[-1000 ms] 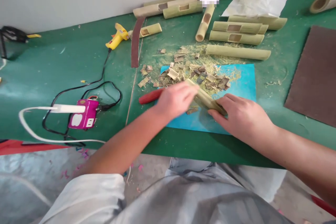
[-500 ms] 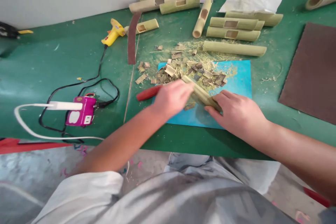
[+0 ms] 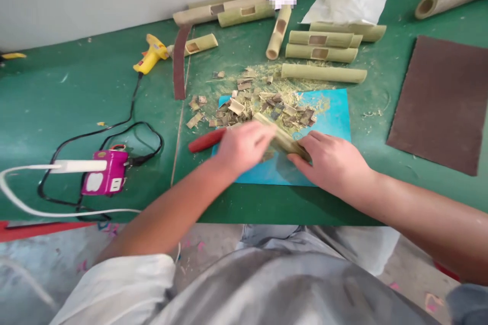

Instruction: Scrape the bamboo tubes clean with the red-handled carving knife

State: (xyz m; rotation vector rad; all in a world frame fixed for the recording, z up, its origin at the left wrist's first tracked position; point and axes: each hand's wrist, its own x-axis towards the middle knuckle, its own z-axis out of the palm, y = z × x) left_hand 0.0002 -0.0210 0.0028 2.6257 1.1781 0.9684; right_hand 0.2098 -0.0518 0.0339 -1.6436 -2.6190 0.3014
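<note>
A pale green bamboo tube (image 3: 282, 137) lies slantwise over the blue mat (image 3: 335, 124). My right hand (image 3: 331, 156) is closed around its near end, thumb on the close side. My left hand (image 3: 246, 146) is pressed against the tube's upper left part with its fingers drawn together. Those fingers are smeared by motion, and what they hold, if anything, is hidden. Left of that hand a red handle (image 3: 207, 140) sticks out; its other end is out of sight. Bamboo chips (image 3: 272, 106) and yellowish shavings are heaped just beyond the tube.
Cut bamboo tubes (image 3: 324, 73), several with square openings, lie at the back. A brown sheet (image 3: 438, 106) is on the right and a brown strip (image 3: 180, 68) on the left. A yellow glue gun (image 3: 150, 56) and a magenta power adapter (image 3: 105, 172) trail cords on the left.
The whole view has shifted, so the table things appear farther left. My left hand is still at the tube, blurred in both frames; my right hand keeps its hold.
</note>
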